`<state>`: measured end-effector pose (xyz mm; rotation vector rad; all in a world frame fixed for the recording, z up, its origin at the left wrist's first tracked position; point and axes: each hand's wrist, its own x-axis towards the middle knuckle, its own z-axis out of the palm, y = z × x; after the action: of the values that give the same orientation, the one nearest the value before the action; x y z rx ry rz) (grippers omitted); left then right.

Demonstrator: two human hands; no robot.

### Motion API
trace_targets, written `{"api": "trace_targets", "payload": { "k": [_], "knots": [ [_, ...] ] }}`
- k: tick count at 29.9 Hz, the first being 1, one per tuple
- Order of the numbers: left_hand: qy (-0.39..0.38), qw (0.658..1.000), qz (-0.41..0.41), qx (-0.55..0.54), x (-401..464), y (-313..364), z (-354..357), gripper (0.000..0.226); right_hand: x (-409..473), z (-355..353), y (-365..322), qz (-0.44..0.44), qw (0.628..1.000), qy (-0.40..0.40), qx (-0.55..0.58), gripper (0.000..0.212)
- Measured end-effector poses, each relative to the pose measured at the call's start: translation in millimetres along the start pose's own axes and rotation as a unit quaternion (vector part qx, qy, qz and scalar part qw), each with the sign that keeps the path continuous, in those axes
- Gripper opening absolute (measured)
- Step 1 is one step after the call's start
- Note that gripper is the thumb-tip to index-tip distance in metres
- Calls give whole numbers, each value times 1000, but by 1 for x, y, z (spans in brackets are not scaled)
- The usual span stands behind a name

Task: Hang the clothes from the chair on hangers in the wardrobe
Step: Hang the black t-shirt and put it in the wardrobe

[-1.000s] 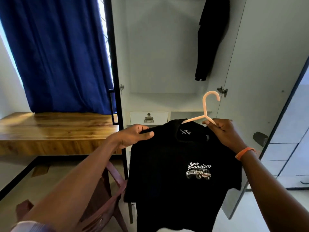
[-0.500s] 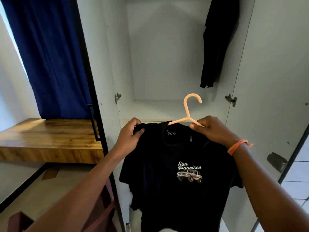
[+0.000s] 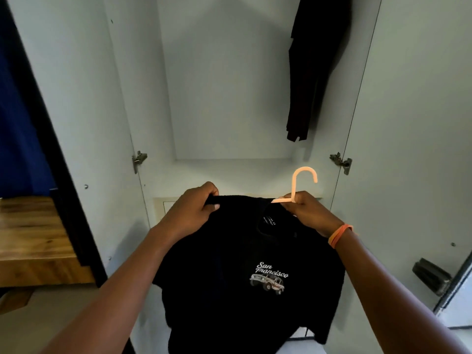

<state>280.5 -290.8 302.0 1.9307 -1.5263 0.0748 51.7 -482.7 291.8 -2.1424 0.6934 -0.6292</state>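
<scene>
Head view: a black T-shirt (image 3: 229, 277) (printed "San Francisco" with a small car) hangs on a pale peach hanger (image 3: 297, 186), held up before the open wardrobe (image 3: 224, 98). Left hand (image 3: 196, 210) has its fingers curled round the shirt's shoulder edge; right hand (image 3: 307, 213), with an orange wristband (image 3: 339, 235), pinches the hanger at the base of its hook. Inside, a dark garment (image 3: 314, 67) hangs at upper right. Both doors stand open, hinges (image 3: 139, 159) showing. A wooden bench (image 3: 33, 238) and blue curtain (image 3: 18, 111) lie left.

Black T-shirt (image 3: 229, 277) with San Francisco print, on a peach hanger (image 3: 296, 190), below the wardrobe's (image 3: 229, 98) hanging dark garment (image 3: 314, 67)
</scene>
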Motion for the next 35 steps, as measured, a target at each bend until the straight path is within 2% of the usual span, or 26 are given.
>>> {"api": "trace_targets", "payload": {
  "k": [2,3,6,8,10,11,13,16,18,20,23,25,27,30,32,35],
  "knots": [
    [40,995,2,92,19,-16,11,17,24,-1,-1,5,1000,7,-22,34],
    [71,992,-14,103,25,-23,18,17,34,-1,-5,7,999,12,-32,34],
    [199,972,-70,107,33,-31,47,25,61,2,-15,-4,998,15,-59,38],
    [248,964,-58,79,32,-19,71,27,77,3,-19,-15,997,24,-75,39],
    [175,979,-100,-2,33,5,89,41,89,2,-22,-18,996,32,-81,39],
    [123,983,-138,-21,38,14,98,51,94,2,-23,-20,996,30,-82,38],
    [84,982,-168,-16,54,24,110,58,104,1,-23,-30,996,21,-86,35],
    [107,981,-160,4,82,27,113,39,117,-4,-17,-35,995,35,-90,32],
    [114,981,-156,10,97,25,110,28,125,-13,-4,-49,988,46,-135,27],
    [129,980,-146,30,107,18,100,25,127,-26,11,-72,980,24,-182,19],
    [147,977,-141,60,121,-2,78,26,124,-38,27,-78,970,-51,-226,33],
    [122,984,-117,61,128,-11,66,33,124,-37,30,-70,958,-60,-271,40],
    [90,992,-90,16,132,-10,63,39,128,-32,30,-76,949,-35,-305,41],
    [85,984,-127,-89,132,-4,73,43,132,-29,26,-59,941,9,-333,36],
    [82,972,-163,-150,130,-2,80,41,132,-25,25,-37,940,-9,-339,36],
    [68,962,-174,-198,130,3,89,38,128,-12,20,-37,916,-70,-393,45]
  ]
}}
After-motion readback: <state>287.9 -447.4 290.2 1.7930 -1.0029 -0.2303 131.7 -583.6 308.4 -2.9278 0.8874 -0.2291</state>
